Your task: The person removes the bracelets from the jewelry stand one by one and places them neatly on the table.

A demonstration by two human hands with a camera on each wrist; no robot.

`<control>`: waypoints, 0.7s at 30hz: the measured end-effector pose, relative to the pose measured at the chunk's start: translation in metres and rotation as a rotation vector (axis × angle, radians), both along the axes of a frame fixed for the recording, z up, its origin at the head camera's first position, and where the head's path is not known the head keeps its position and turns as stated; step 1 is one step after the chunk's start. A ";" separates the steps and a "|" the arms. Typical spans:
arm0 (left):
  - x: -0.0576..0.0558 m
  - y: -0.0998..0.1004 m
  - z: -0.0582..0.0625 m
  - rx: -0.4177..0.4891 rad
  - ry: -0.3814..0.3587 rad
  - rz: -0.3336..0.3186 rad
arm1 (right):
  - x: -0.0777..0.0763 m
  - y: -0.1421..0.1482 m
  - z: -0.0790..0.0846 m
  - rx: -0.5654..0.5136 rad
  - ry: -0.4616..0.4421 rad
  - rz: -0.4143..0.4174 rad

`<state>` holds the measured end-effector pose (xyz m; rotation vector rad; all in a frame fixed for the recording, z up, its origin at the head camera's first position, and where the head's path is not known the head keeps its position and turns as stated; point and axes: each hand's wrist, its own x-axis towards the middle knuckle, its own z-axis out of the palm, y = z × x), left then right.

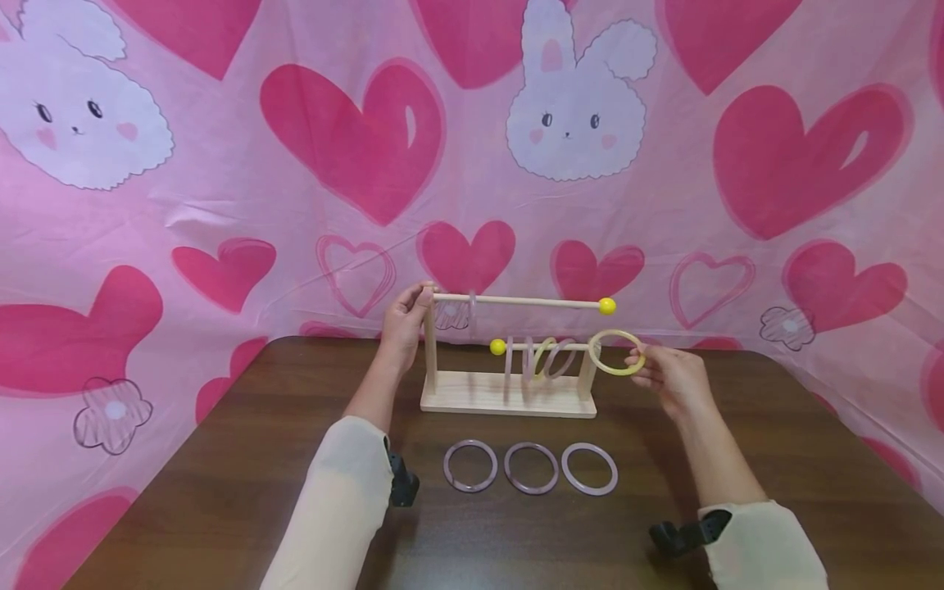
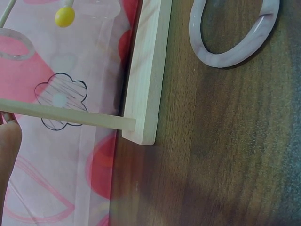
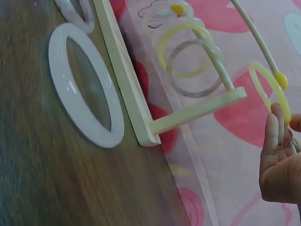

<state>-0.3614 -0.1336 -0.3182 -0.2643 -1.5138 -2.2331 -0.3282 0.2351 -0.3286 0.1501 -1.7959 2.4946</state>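
Note:
A light wooden bangle stand [image 1: 509, 403] has two posts and two bars with yellow ball ends. My left hand [image 1: 401, 332] grips the top of its taller left post, which also shows in the left wrist view. Between thumb and fingers, my right hand [image 1: 674, 378] pinches a yellow bangle [image 1: 592, 354] just right of the stand. In the right wrist view, this bangle [image 3: 257, 84] is close to the upper bar's yellow ball [image 3: 281, 80]. One pale bangle [image 1: 473, 311] hangs on the upper bar. Several bangles, lavender and yellow, hang on the lower bar [image 1: 578, 347].
Three lavender bangles lie in a row before the stand: left [image 1: 447, 475], middle [image 1: 509, 477] and right [image 1: 568, 477]. The brown wooden table [image 1: 243, 459] meets a pink cloth backdrop [image 1: 472, 192] with hearts and rabbits. Each wrist wears a black camera mount.

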 end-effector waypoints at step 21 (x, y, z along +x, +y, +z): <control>0.001 0.000 0.001 0.001 -0.010 0.002 | -0.002 0.031 -0.011 0.295 -0.061 0.213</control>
